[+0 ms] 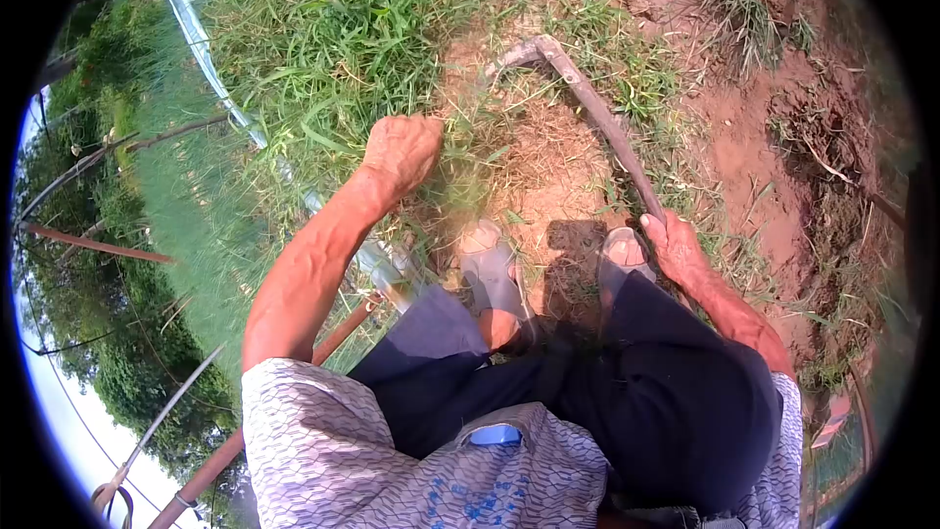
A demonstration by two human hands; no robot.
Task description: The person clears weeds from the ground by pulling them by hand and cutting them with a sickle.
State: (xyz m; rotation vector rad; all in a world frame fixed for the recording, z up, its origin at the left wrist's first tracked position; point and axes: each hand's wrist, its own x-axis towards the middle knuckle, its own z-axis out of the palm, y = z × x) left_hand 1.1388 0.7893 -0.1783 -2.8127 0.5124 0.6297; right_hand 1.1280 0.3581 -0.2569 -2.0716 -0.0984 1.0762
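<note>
from here, the right hand (676, 243) holds a hooked tool (589, 95) by its handle (628, 154); the left hand (403, 152) is curled at the grass (343, 49), gripping some or not, i cannot tell.

We look through a single camera worn on the person's head, facing forward and steeply down past the person's own body. The patterned shirt (323, 431) fills much of the bottom edge, closest to us, with the dark trousers (676, 382) beyond it and the feet (623, 253) lower down, near the middle of our view. We take in both the left hand (401, 149) and the right hand (676, 249) from above. Our lens is very wide: its round picture leaves black corners, and at the far left we catch trees (137, 358) and bright sky (67, 397).
</note>
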